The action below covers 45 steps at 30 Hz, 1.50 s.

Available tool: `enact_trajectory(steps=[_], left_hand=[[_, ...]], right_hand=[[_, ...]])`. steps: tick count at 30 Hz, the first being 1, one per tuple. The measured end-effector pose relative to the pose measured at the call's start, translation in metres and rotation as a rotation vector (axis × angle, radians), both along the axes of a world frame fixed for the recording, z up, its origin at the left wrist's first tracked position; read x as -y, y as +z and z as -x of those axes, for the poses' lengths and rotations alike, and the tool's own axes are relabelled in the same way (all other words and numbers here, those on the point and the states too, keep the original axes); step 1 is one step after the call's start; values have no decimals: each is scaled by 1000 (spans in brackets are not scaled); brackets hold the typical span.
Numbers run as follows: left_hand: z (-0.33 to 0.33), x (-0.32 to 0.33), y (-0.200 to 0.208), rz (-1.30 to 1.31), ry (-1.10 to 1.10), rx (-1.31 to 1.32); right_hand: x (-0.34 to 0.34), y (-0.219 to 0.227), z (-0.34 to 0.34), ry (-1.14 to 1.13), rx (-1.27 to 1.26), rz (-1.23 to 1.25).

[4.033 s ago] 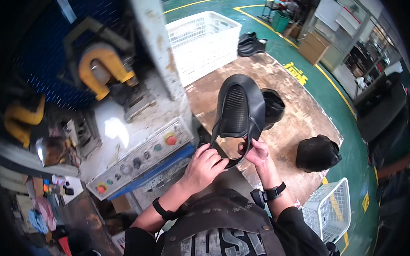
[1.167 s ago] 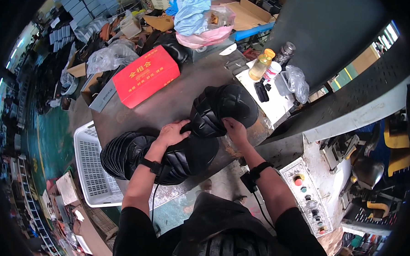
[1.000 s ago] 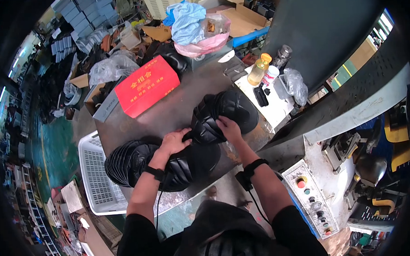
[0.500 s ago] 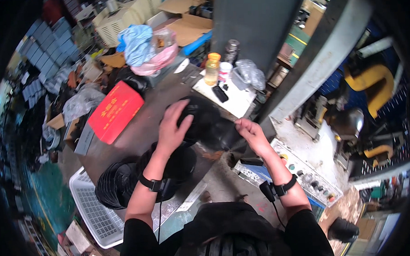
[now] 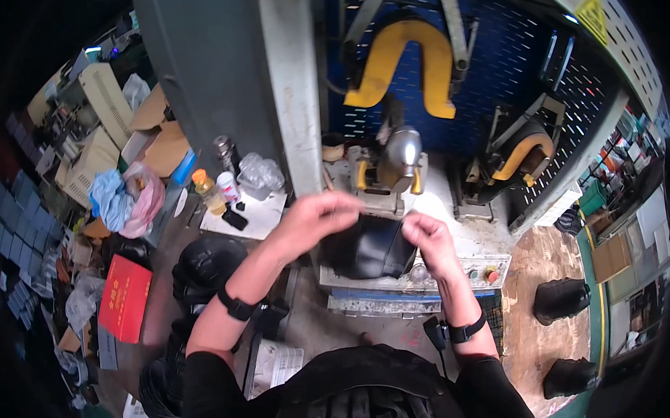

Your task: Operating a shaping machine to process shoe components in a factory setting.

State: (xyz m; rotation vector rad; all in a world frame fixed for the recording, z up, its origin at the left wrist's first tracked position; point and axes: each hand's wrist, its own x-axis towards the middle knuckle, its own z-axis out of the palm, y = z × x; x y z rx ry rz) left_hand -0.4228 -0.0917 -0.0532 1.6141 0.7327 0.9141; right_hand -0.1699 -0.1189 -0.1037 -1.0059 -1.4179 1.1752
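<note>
Between my hands is a black leather shoe upper [image 5: 372,250], its smooth curved side toward me. My left hand [image 5: 317,219] grips its far left edge, the fingers slightly smeared by motion. My right hand [image 5: 430,238] pinches its right edge between thumb and fingers. Just beyond the upper, a shiny metal foot-shaped form [image 5: 403,150] stands on the machine, with yellow pieces at its sides. A large yellow U-shaped pad [image 5: 410,37] hangs above the form. More black uppers [image 5: 210,267] lie stacked on the table to my left.
A control panel with buttons [image 5: 472,270] runs along the machine's front. Right of the form sits a second yellow pad [image 5: 523,156]. Black pieces [image 5: 562,300] rest on a wooden board [image 5: 522,305] at the right. A red box [image 5: 124,299] and a bottle [image 5: 209,192] are on the left.
My view has swung right, from the table to the machine. Both hands have carried the black shoe upper from over the table to in front of the metal form.
</note>
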Motion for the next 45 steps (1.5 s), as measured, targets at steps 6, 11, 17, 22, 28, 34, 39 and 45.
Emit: enact_trajectory(steps=[6, 11, 17, 22, 28, 34, 39, 45], left_hand=[[-77, -92, 60, -181, 121, 149], [-98, -125, 40, 9, 120, 177], [-97, -117, 45, -285, -10, 32], [-105, -111, 27, -489, 51, 3], [-106, -124, 24, -525, 313, -41], [-100, -135, 29, -303, 233, 73], [-99, -129, 40, -397, 40, 54], [-98, -118, 37, -539, 77, -66]], right_hand=[[-93, 69, -20, -254, -534, -122], [-138, 35, -27, -239, -646, 36], [-92, 6, -39, 1, -670, 200], [-29, -86, -40, 155, -993, 409], [-30, -93, 1, -116, -1120, 329], [-34, -68, 8, -217, -977, 295], [-15, -72, 21, -253, -1001, 366], [12, -116, 38, -93, -1165, 387]])
